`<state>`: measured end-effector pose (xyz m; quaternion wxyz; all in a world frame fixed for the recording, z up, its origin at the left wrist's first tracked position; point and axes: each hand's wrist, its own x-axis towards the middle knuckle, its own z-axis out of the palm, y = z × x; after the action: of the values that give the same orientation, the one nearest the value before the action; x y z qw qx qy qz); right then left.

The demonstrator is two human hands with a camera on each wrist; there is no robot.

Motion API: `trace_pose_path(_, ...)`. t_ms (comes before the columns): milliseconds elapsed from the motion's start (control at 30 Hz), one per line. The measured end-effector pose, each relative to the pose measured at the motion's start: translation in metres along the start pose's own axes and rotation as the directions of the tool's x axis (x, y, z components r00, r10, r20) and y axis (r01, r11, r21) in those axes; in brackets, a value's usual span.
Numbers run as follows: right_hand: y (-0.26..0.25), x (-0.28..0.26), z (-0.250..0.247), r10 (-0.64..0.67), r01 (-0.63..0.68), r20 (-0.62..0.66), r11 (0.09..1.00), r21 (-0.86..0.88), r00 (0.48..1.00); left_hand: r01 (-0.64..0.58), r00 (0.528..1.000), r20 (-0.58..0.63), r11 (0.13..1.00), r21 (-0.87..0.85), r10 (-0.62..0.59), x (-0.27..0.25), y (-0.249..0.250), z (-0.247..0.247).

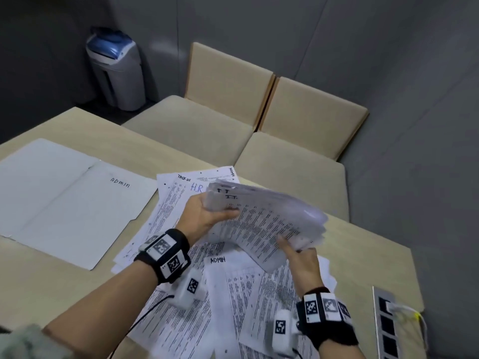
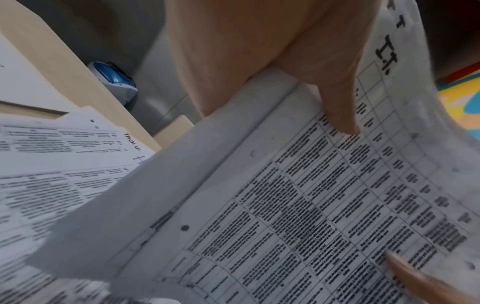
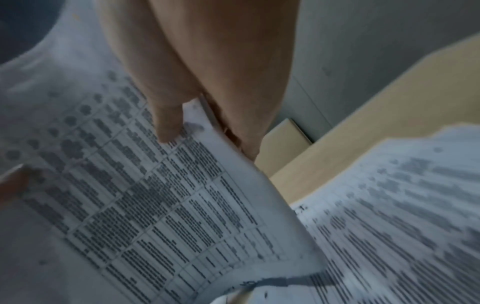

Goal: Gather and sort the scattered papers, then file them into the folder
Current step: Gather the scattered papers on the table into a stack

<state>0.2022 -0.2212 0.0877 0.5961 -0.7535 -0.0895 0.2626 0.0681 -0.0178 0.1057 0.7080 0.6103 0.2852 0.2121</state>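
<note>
Both hands hold a stack of printed sheets marked "I.T." up above the table. My left hand grips its near left corner, thumb on top. My right hand pinches the stack's near right edge, thumb on the top sheet. Beneath lie several scattered papers, some marked "ADMIN" and "H.R.". An open white folder labelled "ADMIN" lies flat at the left of the table.
The beige table has two beige chairs pushed in at its far side. A grey bin with a blue lid stands on the floor behind. A socket strip with a cable sits at the right edge.
</note>
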Motion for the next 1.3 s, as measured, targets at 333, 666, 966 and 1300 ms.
trace_pose_path(333,0.031,-0.013,-0.126,0.118,-0.133,-0.194,0.989,-0.065,0.974,0.276,0.91,-0.063,0.486,0.829,-0.41,-0.014,-0.066,0.0)
trace_pose_path(666,0.116,-0.029,-0.124,0.38,-0.402,-0.13,0.875,-0.271,0.916,0.166,0.853,0.044,0.35,0.922,-0.519,-0.05,-0.107,0.066)
trace_pose_path(966,0.127,-0.029,-0.101,0.397,-0.393,-0.202,0.918,0.063,0.895,0.378,0.904,-0.092,0.678,0.631,-0.418,-0.053,-0.117,0.058)
trace_pose_path(1300,0.121,-0.049,-0.118,0.358,-0.34,-0.102,0.927,0.156,0.928,0.474,0.853,0.035,0.801,0.366,-0.521,-0.066,-0.119,0.036)
